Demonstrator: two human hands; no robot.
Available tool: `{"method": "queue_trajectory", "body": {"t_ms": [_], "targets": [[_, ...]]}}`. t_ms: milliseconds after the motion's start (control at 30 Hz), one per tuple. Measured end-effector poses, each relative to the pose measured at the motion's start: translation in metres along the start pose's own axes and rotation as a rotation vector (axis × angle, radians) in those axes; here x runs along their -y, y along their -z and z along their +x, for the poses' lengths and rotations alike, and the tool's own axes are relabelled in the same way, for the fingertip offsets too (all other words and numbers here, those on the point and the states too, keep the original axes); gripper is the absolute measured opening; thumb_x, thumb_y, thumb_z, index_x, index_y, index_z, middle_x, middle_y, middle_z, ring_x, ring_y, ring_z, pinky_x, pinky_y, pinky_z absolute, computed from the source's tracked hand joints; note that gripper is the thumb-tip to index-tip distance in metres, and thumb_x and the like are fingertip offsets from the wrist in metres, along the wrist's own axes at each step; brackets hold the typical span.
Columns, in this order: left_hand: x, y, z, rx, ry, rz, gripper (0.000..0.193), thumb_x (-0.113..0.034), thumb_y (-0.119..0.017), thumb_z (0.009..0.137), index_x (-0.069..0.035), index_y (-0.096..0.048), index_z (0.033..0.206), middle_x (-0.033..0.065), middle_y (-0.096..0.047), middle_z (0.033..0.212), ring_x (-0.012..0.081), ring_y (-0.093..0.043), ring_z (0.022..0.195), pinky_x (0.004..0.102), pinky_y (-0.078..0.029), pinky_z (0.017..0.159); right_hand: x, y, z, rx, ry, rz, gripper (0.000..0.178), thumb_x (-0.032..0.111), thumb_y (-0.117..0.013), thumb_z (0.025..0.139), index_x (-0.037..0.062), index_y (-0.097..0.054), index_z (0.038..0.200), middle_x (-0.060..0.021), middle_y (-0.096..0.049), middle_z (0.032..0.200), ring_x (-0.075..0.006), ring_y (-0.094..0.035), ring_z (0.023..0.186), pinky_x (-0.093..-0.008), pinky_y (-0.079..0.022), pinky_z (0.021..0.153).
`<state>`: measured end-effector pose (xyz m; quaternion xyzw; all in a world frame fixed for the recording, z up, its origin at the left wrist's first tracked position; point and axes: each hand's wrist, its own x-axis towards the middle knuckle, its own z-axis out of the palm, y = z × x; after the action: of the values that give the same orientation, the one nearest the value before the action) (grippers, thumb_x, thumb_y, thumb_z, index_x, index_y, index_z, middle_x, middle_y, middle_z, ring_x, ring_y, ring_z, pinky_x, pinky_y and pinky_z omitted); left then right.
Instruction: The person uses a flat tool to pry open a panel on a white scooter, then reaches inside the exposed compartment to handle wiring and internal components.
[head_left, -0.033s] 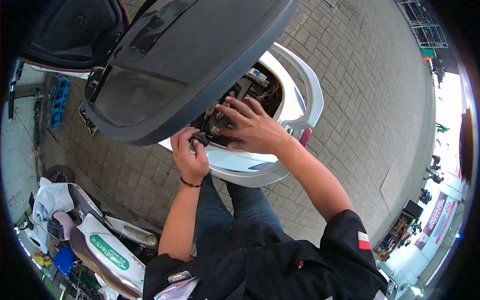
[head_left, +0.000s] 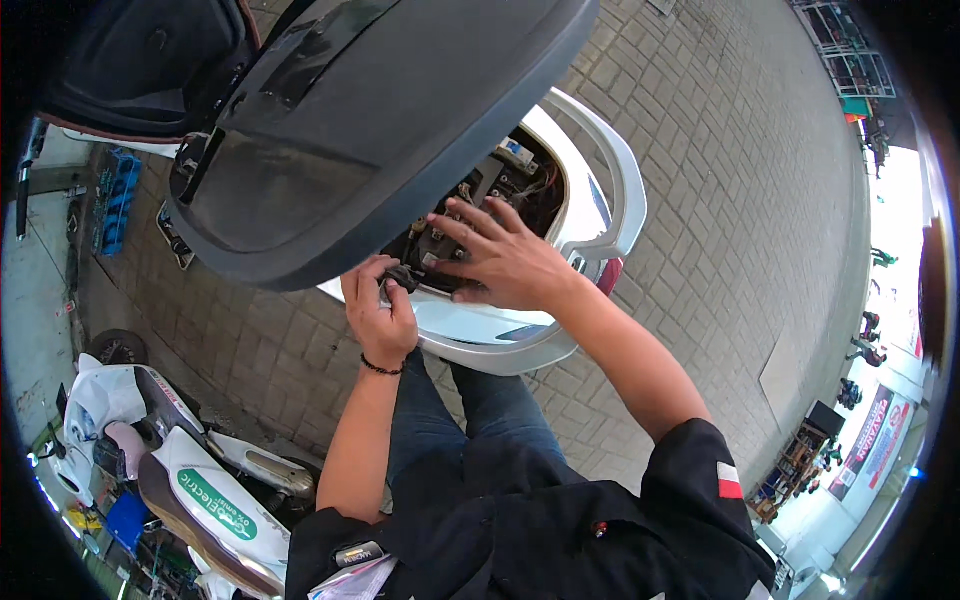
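A white scooter stands before me with its black seat tilted up, seen from beneath. Under the seat lies an exposed compartment with wires, connectors and dark components. At the compartment's near edge, my left hand pinches a small dark piece whose kind I cannot make out. My right hand hovers over the compartment, palm down and fingers spread, with nothing visible in it. Whether its fingertips touch the parts below cannot be told. The seat's edge hides the compartment's left side.
A silver grab rail curves round the scooter's tail. Another white scooter is parked at the lower left. A blue crate-like object sits by the left wall. Brick paving surrounds the scooter; shelves stand far right.
The fingers of my right hand have shifted very slightly to the left over the compartment. My left hand keeps its pinch in the same place.
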<state>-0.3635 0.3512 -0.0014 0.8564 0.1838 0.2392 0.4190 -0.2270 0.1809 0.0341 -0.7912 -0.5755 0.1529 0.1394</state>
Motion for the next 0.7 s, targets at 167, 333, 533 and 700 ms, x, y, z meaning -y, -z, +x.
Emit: {"method": "queue_trajectory", "body": {"t_ms": [167, 333, 533, 700], "targets": [[0.006, -0.001, -0.001, 0.023, -0.006, 0.002, 0.019, 0.001, -0.054, 0.08, 0.001, -0.061, 0.098, 0.0164, -0.06, 0.101, 0.0334, -0.059, 0.097, 0.0422, -0.047, 0.088, 0.004, -0.006, 0.009, 0.036, -0.095, -0.101, 0.057, 0.06, -0.06, 0.086, 0.0326, -0.059, 0.136, -0.006, -0.029, 0.16, -0.0271, -0.021, 0.15, -0.0558, -0.019, 0.12], [0.004, -0.001, 0.0, 0.033, 0.035, 0.007, 0.016, 0.0, -0.056, 0.081, 0.0, -0.063, 0.096, 0.0152, -0.061, 0.1, 0.0337, -0.058, 0.098, 0.0425, -0.047, 0.087, -0.005, -0.011, 0.008, -0.02, -0.136, -0.094, 0.064, 0.065, -0.062, 0.083, 0.0325, -0.058, 0.139, -0.0078, -0.028, 0.16, -0.0284, -0.021, 0.15, -0.0558, -0.019, 0.12], [0.003, -0.002, 0.001, 0.033, 0.018, 0.004, 0.014, -0.001, -0.057, 0.081, 0.0, -0.062, 0.093, 0.0148, -0.061, 0.097, 0.0331, -0.059, 0.094, 0.0425, -0.048, 0.085, 0.001, -0.007, 0.003, 0.036, -0.012, 0.01, 0.056, 0.06, -0.063, 0.085, 0.0283, -0.065, 0.131, -0.0082, -0.029, 0.161, -0.0293, -0.022, 0.15, -0.0574, -0.023, 0.117], [0.002, 0.0, 0.002, 0.044, 0.013, 0.014, 0.014, -0.001, -0.058, 0.08, 0.0, -0.062, 0.094, 0.0147, -0.061, 0.096, 0.0329, -0.059, 0.094, 0.0423, -0.048, 0.084, 0.001, -0.004, 0.004, 0.004, -0.055, 0.006, 0.053, 0.057, -0.065, 0.084, 0.0276, -0.067, 0.128, -0.0083, -0.033, 0.158, -0.0288, -0.021, 0.15, -0.0568, -0.022, 0.118]]}}
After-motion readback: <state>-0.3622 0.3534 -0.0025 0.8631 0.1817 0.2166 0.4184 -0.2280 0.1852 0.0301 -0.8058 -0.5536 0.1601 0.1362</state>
